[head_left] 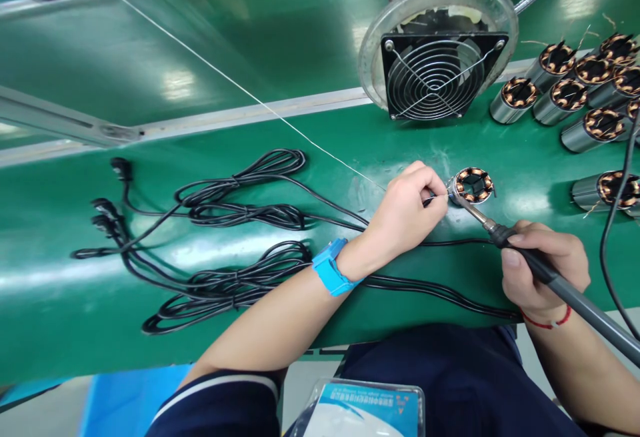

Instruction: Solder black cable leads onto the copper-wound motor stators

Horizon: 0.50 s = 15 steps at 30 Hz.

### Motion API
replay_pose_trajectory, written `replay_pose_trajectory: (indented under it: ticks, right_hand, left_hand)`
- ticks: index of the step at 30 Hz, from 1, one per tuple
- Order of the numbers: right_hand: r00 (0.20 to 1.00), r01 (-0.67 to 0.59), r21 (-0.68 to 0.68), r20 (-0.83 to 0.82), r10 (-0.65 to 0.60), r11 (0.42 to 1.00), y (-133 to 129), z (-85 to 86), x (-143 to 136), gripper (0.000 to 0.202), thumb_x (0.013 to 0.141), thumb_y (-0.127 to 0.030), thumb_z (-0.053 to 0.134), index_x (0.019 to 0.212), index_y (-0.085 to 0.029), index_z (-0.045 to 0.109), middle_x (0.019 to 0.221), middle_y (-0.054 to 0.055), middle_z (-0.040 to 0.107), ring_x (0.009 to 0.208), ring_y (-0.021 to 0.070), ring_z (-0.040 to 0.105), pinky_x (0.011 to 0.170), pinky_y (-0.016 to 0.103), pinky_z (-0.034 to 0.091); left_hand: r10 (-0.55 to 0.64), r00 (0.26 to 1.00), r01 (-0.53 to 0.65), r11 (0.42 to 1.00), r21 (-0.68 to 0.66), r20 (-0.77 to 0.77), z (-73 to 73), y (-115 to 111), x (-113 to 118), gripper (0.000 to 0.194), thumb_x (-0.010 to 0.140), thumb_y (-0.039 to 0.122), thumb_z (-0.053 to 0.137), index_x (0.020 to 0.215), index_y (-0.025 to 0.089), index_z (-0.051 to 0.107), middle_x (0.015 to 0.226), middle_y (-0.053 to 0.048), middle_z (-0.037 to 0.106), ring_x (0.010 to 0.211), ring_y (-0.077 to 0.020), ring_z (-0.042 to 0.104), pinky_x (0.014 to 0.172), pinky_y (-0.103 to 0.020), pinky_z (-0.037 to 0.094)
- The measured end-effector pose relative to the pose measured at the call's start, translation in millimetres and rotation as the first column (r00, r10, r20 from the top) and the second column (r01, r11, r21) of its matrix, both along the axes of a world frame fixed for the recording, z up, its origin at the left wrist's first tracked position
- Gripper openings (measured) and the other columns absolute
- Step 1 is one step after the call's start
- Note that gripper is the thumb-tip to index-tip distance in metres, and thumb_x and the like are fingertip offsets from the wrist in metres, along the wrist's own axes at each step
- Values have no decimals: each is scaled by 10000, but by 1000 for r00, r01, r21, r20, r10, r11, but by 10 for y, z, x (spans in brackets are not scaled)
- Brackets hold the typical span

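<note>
My left hand [407,207], with a blue strap on its wrist, is closed in a pinch beside a motor stator [473,187] with copper windings. A thin pale solder wire [270,109] runs from the upper left down into this hand. A short dark piece, perhaps a cable end, shows between the fingers; how it is held is partly hidden. My right hand [545,267] grips the dark handle of a soldering iron [530,257]. The iron's tip meets the stator's left rim, close to my left fingertips. The stator stands upright on the green bench.
Bundled black power cords [240,213] with plugs lie left on the green bench [60,317]. A round fan guard [435,80] hangs behind the stator. Several more stators [567,100] stand at the right. The iron's black cord [613,217] loops at the right edge.
</note>
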State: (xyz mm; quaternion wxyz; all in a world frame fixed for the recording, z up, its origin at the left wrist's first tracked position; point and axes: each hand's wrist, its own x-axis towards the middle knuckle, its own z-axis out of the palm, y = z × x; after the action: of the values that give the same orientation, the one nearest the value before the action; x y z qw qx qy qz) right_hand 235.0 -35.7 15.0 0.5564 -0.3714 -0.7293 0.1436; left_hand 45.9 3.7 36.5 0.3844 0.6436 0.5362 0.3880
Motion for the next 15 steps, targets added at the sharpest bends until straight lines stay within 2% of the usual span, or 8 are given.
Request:
replay_pose_trajectory:
  ticks: [4, 7, 9, 12, 15]
  right_hand:
    - [1000, -19, 17, -4, 19, 1000, 56, 43, -10, 180, 809, -157, 630, 983, -197, 621, 653, -15, 543, 493, 109, 464, 465, 290, 440]
    - [998, -8, -18, 67, 9, 1000, 80, 50, -2, 293, 786, -137, 665, 1067, -212, 627, 689, -1, 581, 561, 136, 526, 501, 295, 472]
    - [993, -1, -50, 118, 7, 999, 78, 46, 9, 401, 792, -137, 681, 1175, -235, 612, 783, 24, 655, 643, 166, 608, 567, 318, 526]
    - [984, -15, -131, 175, 38, 991, 78, 80, 17, 527, 854, -159, 639, 1351, -277, 509, 1040, 49, 715, 767, 181, 694, 690, 337, 585]
    - [964, -43, -207, 249, 95, 977, 126, 193, 1, 565, 909, -158, 569, 1432, -292, 404, 1089, 29, 722, 903, 180, 708, 828, 337, 583]
  left_hand:
    - [0, 1000, 0, 1000, 5, 13, -9, 0, 1, 197, 723, -30, 545, 643, 149, 526, 703, 24, 486, 644, -77, 441, 603, -228, 368]
    - [2, 1000, -2, 1000, 13, 10, -13, -5, -2, 197, 725, -31, 545, 641, 146, 528, 696, 26, 482, 640, -75, 435, 604, -224, 367]
    - [4, 1000, -4, 1000, 16, 1, -10, -6, -4, 197, 725, -30, 547, 641, 147, 531, 689, 27, 478, 643, -77, 436, 603, -222, 365]
    - [4, 1000, -4, 1000, 3, -7, -2, -2, -4, 193, 725, -24, 549, 642, 149, 532, 683, 29, 476, 640, -78, 436, 595, -219, 362]
    - [1, 1000, -1, 1000, -6, -2, 1, 1, -3, 182, 724, -16, 548, 649, 149, 537, 693, 27, 482, 634, -77, 434, 591, -219, 361]
